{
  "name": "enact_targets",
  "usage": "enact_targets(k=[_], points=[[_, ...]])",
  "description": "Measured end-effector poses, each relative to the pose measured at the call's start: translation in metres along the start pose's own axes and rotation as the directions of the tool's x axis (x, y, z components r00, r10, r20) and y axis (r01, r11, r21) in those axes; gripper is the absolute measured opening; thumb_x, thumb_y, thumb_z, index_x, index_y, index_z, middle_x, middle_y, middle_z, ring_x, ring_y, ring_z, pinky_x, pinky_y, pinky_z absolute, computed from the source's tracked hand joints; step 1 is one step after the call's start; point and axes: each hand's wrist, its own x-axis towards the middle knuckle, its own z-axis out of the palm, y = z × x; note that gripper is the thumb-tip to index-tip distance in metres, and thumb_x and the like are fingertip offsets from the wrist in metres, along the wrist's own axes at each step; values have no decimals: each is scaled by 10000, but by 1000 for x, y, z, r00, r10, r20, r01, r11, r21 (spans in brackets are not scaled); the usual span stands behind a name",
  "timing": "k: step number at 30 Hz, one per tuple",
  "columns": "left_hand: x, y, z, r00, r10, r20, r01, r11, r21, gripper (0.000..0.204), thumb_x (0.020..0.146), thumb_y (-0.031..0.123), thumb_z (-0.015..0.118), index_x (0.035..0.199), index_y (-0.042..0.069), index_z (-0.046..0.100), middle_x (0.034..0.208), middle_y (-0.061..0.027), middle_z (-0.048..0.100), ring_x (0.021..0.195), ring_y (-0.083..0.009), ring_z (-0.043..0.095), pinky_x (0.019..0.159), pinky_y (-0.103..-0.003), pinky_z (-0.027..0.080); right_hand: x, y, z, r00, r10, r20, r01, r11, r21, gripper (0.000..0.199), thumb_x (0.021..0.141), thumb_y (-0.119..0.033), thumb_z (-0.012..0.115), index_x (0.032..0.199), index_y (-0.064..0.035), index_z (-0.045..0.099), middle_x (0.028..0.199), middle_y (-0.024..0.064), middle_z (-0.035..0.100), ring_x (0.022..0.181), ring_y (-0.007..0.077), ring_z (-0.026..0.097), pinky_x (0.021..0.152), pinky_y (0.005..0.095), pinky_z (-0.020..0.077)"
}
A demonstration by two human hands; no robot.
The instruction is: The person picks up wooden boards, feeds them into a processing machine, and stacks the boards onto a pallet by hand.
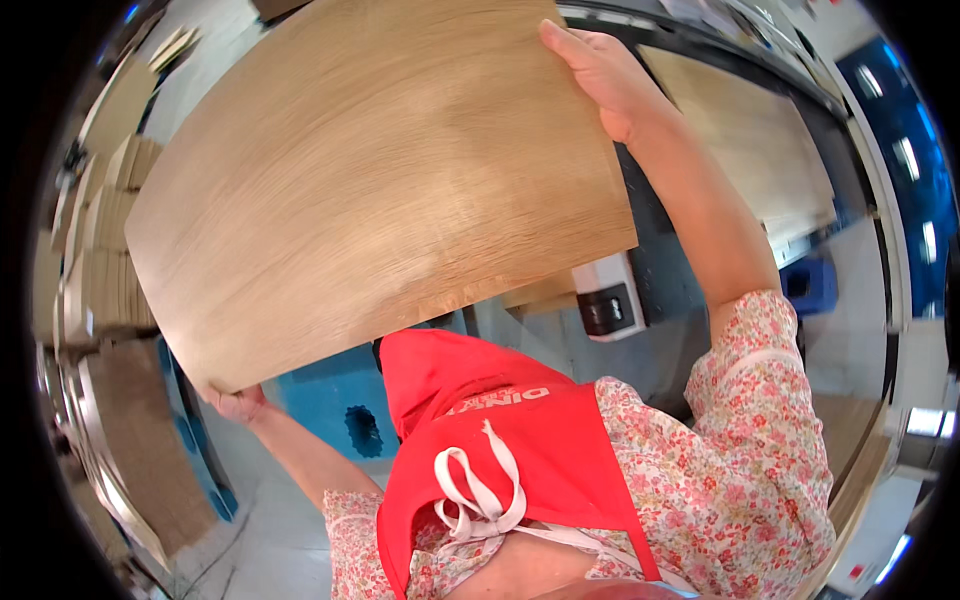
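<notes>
Oak-coloured and finely grained, a large thin wood veneer sheet [380,180] fills the upper middle of the view, held up in the air in front of the person's chest and tilted so its long edges run from lower left to upper right. The right hand [600,75] grips its upper right corner — fingers wrapped over the edge, thumb against the face. The left hand [238,403] holds the lower left corner from beneath; only the fingertips and part of the palm show under the sheet, closed on the edge.

Below the sheet hangs a red apron [480,430] with a white tie [480,490] knotted at its front, worn over a floral short-sleeved blouse [740,470]. Just past the sheet's lower right edge sits a white and black device [610,297] on a dark machine bed [670,260], with another pale wood panel [750,150] lying further right. At the left — partly hidden by the sheet — stand stacks of veneer sheets [105,240], and a blue pallet [335,395] lies on the floor below.
</notes>
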Motion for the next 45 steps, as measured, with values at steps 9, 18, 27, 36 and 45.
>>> enact_targets(k=[9,18,27,36,45], points=[[-50,-5,65,976,-218,-4,216,970,-115,472,988,295,356,1350,-6,375,1374,-147,427,1246,-306,421,1055,-437,353,-74,29,-124,973,154,-170,-127,979,160,439,943,-359,484,1144,23,568,1117,111,609,984,200,578,809,370,478],[-83,-29,94,887,-385,255,406,913,-34,476,958,299,418,1333,6,400,1291,-129,517,1161,-259,522,962,-407,450,-167,59,-226,952,60,-299,-111,981,-159,435,969,-269,408,1280,24,489,1270,125,542,1153,184,508,988,323,390],[-117,-35,153,814,-284,506,338,941,-14,528,806,184,543,1283,-14,435,1229,-133,554,1115,-263,551,947,-387,445,-275,82,-290,900,226,-372,-19,874,486,376,990,-295,417,1182,17,503,1107,103,607,956,209,608,826,340,521],[-162,-68,204,802,-450,392,414,893,179,599,832,292,494,1341,-2,379,1290,-157,506,1157,-305,523,955,-427,449,-311,138,-339,695,-2,-719,8,1000,6,300,943,-297,497,841,-35,601,755,-58,504,682,49,433,587,246,388],[-182,-91,233,750,-511,421,481,857,184,550,909,378,437,1332,28,404,1313,-141,483,1174,-295,497,948,-433,444,-356,139,-326,646,35,-762,156,972,177,325,935,-286,558,1038,18,609,917,33,646,765,78,582,669,252,475]])
